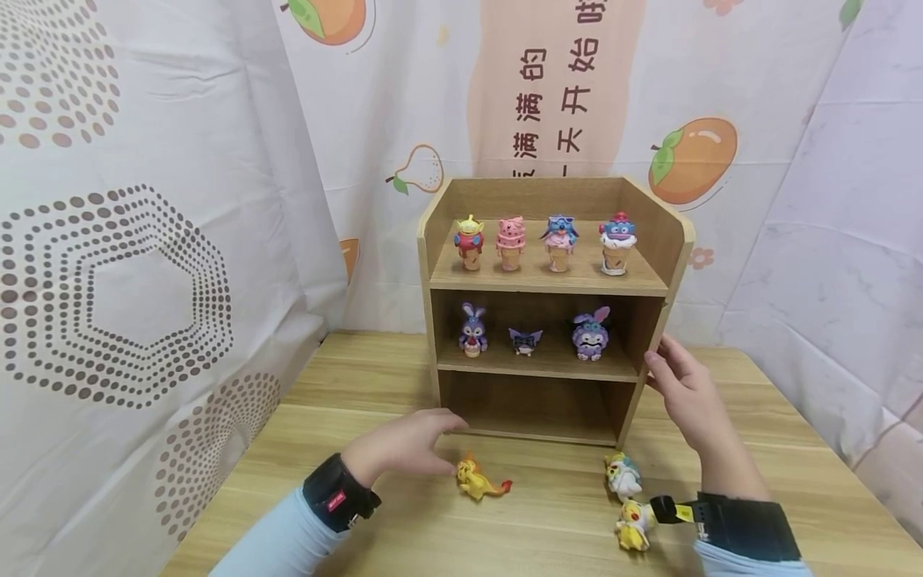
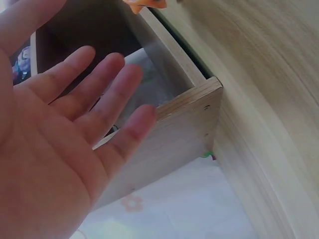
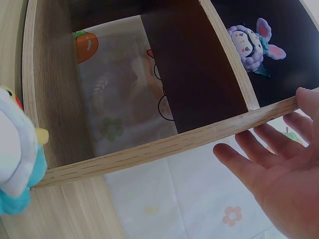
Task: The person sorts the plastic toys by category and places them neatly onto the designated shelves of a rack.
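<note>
A small wooden shelf unit (image 1: 534, 286) stands on the table. My right hand (image 1: 688, 393) is at its right side panel, with the thumb touching the front edge (image 3: 269, 110) and the fingers reaching along the outer side. Near the lower left corner, my left hand (image 1: 411, 443) hovers with spread fingers and holds nothing; its palm shows in the left wrist view. Just beside that hand a yellow figurine (image 1: 476, 478) with a red-tipped tail lies on the table. At the front right lie a white-and-teal figurine (image 1: 623, 477) and a yellow-and-white one (image 1: 633, 527).
Several ice-cream-cone figurines, among them a pink one (image 1: 510, 243), line the top board. On the middle board stand a purple rabbit (image 1: 472, 330), a small dark-eared figure (image 1: 525, 342) and a fluffy purple figure (image 1: 591, 335). Printed cloth (image 1: 382, 104) hangs behind and at both sides.
</note>
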`<state>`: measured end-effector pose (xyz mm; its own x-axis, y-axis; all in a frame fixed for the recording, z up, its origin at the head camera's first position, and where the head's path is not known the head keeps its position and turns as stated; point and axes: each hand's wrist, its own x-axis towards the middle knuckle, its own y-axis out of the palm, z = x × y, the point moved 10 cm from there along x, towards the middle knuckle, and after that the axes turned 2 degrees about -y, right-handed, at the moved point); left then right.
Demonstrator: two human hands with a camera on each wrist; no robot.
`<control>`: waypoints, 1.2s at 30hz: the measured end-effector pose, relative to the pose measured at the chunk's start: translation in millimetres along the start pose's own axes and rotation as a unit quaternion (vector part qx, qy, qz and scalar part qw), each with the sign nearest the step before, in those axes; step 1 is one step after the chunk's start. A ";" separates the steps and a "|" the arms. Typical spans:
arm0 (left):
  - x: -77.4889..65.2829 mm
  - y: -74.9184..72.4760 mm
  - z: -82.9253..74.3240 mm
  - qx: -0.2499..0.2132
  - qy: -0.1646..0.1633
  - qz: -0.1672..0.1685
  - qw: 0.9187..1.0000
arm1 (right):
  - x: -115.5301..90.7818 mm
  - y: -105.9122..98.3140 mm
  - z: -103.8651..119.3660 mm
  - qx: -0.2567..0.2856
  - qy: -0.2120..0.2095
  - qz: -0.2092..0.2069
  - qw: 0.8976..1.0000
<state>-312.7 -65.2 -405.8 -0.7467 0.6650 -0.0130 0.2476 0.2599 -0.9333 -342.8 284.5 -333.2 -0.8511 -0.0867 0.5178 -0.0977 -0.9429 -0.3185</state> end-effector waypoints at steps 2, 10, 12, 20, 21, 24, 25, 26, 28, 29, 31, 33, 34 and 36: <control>0.0 2.7 1.0 -0.002 -0.006 0.010 1.000 | 0.2 0.1 0.3 0.003 -0.002 -0.001 1.000; 2.9 13.6 3.5 0.004 -0.019 0.038 0.999 | 0.4 0.6 2.7 0.006 -0.006 0.002 1.000; 4.7 15.9 4.2 -0.001 -0.023 0.041 0.999 | 0.5 0.4 3.9 0.004 -0.009 0.002 1.000; 11.5 23.0 7.8 0.000 -0.043 0.056 0.997 | 0.6 1.0 4.8 0.006 -0.010 0.002 1.000; 12.1 24.1 8.3 0.004 -0.044 0.058 0.997 | 0.4 1.1 4.7 0.008 -0.010 0.001 1.000; 14.1 27.4 10.2 0.013 -0.048 0.061 0.997 | 0.1 1.3 2.6 0.009 -0.008 0.002 1.000; 14.9 27.8 10.3 0.013 -0.050 0.062 0.997 | 0.2 1.1 2.2 0.009 -0.007 0.001 1.000; 15.6 28.3 10.0 0.013 -0.050 0.064 0.997 | 0.1 0.7 1.2 0.011 -0.005 0.000 1.000; 16.8 29.7 8.7 0.012 -0.050 0.071 0.996 | 0.0 -0.1 0.2 0.009 -0.005 -0.001 1.000; 17.3 30.7 7.9 0.009 -0.049 0.076 0.996 | -0.1 -0.6 -0.3 0.011 -0.004 -0.002 1.000; 18.8 32.3 6.1 0.004 -0.046 0.084 0.995 | -0.1 -0.7 -0.2 0.008 -0.005 -0.002 1.000; 20.2 34.8 6.1 0.000 -0.045 0.093 0.995 | 0.1 -0.2 0.3 0.006 -0.006 -0.001 1.000; 21.0 35.8 6.5 -0.003 -0.046 0.095 0.994 | 0.3 0.1 0.6 0.007 -0.007 -0.001 1.000; 22.4 37.1 7.4 -0.008 -0.047 0.098 0.994 | 0.3 0.4 1.1 0.007 -0.007 -0.001 1.000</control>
<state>-324.8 -45.8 -443.4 -0.7377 0.6356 -0.2275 0.4028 0.1440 -0.9039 -342.5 283.7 -332.3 -0.8439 -0.0880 0.5292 -0.0932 -0.9474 -0.3062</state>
